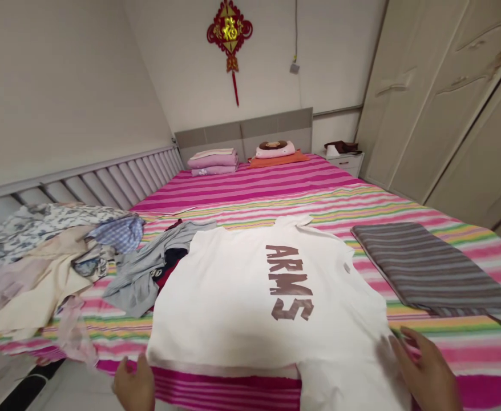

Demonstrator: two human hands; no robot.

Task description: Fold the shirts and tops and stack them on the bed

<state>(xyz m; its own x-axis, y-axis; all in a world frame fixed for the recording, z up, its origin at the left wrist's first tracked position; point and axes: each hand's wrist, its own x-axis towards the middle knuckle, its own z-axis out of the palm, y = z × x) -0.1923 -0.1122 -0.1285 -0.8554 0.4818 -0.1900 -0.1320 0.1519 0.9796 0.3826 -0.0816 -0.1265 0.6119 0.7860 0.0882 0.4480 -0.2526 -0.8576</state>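
Note:
A white T-shirt (233, 297) with brown "ARMS" lettering lies spread sideways over the near part of the bed. Its neckline points right and its hem left; the near sleeve hangs over the bed's front edge. My left hand (134, 383) is at the shirt's near left hem corner, thumb and fingers loosely curled with a gap between them. At the near right, by the shoulder and sleeve, my right hand (424, 368) reaches over the shirt's edge. Its fingers are apart and slightly blurred, with the fingertips against the white cloth.
To the right lies a folded grey striped cloth (430, 268). Left of the shirt are a crumpled grey garment (148, 274) and a heap of mixed clothes (49, 251). Folded bedding (214, 161) and a pillow (275, 149) rest by the headboard (276, 128). A wardrobe (430, 108) stands right.

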